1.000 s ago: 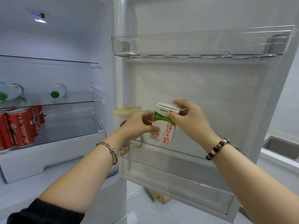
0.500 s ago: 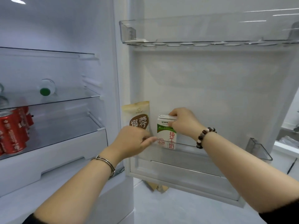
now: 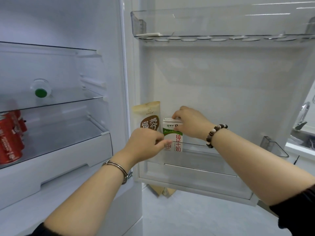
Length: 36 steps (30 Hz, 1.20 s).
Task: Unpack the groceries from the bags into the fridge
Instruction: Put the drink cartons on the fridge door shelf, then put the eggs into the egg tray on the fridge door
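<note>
Your right hand (image 3: 190, 124) grips the top of the white-and-green cardboard milk carton (image 3: 175, 142), upright in the clear door shelf (image 3: 204, 160) just right of 1 beige pouch (image 3: 148, 116). Your left hand (image 3: 144, 143) touches its near-left edge; grip indeterminable.

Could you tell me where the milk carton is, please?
Head view: the milk carton stands in the door shelf at its left end, right of the tan pouch, held by the left hand and right hand.

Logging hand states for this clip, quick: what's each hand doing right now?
Left hand: pinches the milk carton at its lower left edge.
Right hand: grips the carton's top.
</note>
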Each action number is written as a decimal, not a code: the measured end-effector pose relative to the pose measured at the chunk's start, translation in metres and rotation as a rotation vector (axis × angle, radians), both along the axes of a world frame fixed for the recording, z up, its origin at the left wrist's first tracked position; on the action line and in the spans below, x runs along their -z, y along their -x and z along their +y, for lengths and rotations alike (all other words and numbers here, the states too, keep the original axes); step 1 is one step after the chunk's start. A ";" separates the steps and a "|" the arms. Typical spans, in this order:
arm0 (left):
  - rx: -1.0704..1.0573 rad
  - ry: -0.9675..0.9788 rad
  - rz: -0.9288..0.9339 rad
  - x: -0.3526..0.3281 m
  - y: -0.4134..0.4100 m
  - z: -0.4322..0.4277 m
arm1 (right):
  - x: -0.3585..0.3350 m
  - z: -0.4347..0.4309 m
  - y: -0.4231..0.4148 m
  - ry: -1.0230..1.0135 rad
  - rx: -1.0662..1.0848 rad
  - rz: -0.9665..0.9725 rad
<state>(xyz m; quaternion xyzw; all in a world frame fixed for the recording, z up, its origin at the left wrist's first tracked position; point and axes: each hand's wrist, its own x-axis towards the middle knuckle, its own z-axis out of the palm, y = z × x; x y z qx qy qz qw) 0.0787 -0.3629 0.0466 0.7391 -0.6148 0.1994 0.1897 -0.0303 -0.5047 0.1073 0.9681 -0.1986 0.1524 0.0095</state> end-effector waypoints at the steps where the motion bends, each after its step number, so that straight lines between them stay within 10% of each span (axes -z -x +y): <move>1: -0.002 0.004 -0.011 0.000 0.000 0.000 | 0.001 0.000 0.000 0.002 0.001 -0.008; 20: 0.096 0.135 -0.198 0.003 0.021 -0.013 | 0.017 0.005 0.074 -0.090 0.096 -0.268; 36: 0.478 0.190 -0.114 0.005 0.264 -0.140 | 0.045 -0.006 0.343 0.343 0.660 -0.540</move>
